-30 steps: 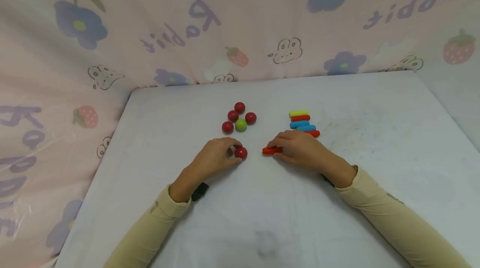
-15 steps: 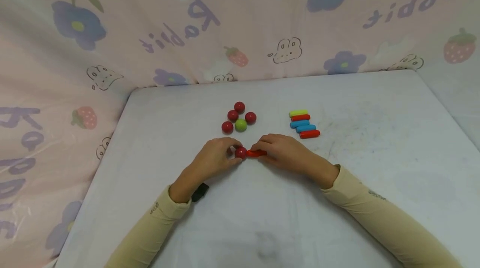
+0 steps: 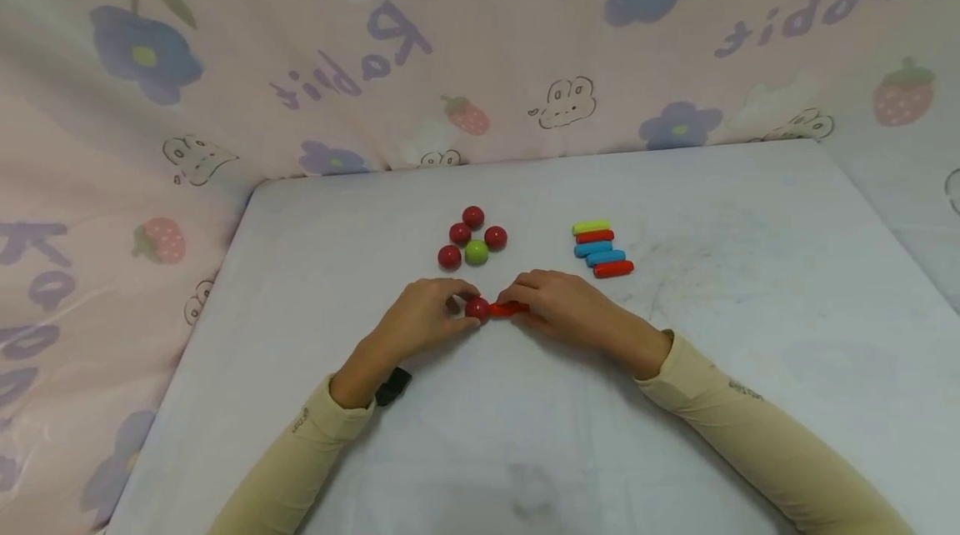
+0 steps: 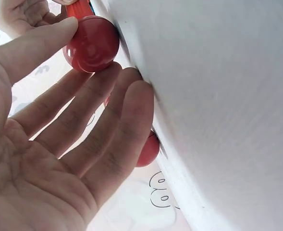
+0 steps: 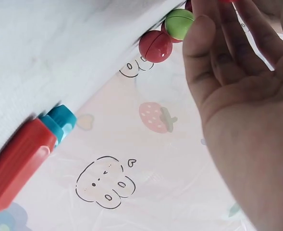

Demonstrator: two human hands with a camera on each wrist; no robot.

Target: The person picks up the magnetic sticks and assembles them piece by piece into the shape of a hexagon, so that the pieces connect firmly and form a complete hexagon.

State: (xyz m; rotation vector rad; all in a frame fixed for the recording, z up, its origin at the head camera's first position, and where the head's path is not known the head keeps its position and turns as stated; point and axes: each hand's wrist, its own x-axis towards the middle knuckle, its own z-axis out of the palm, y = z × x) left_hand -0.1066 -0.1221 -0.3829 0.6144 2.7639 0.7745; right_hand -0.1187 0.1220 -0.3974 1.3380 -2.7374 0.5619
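Observation:
Between the thumb and fingertips of my left hand (image 3: 416, 314) is a glossy red ball (image 3: 477, 309), low over the white table. The left wrist view shows the same ball (image 4: 94, 44) close up, thumb on one side, fingers beneath. My right hand (image 3: 573, 310) pinches a short red plastic stick (image 3: 506, 310), its left end right at the ball. In the right wrist view, most of that stick is hidden by the fingers. Just behind my left hand lie a green ball (image 3: 476, 252) and several red balls (image 3: 496, 237).
Behind my right hand, short plastic sticks lie in a stepped row: a yellow stick (image 3: 591, 227), a red stick (image 3: 595, 237), two blue sticks (image 3: 606, 257) and another red stick (image 3: 613, 269). A printed pink curtain (image 3: 480, 52) rises along the back edge of the white table (image 3: 735, 268).
My right hand has come left, bringing the red stick from apart to the ball's side. My left hand has kept its hold on the ball. The whole view has shifted slightly.

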